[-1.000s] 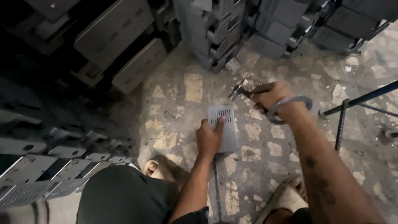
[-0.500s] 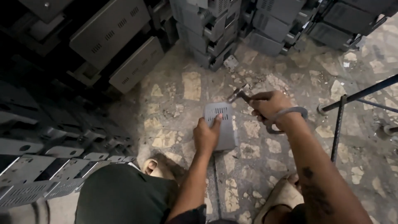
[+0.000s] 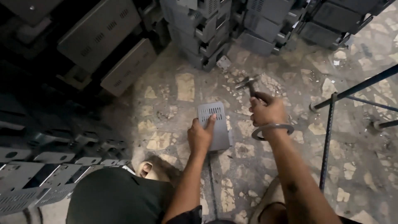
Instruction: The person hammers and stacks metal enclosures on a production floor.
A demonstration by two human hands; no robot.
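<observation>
Head view: left hand partly hides grey vented plate; hammer blurred.

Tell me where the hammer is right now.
In the head view, the hammer is raised in the right hand, right of centre, above the floor just beyond the grey vented plate that the left hand presses down.

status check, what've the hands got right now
Left hand pressing flat on the grey vented metal plate on the floor. Right hand gripping a hammer, raised above the plate. Nothing between hammer and plate; stacked metal cases behind.
</observation>
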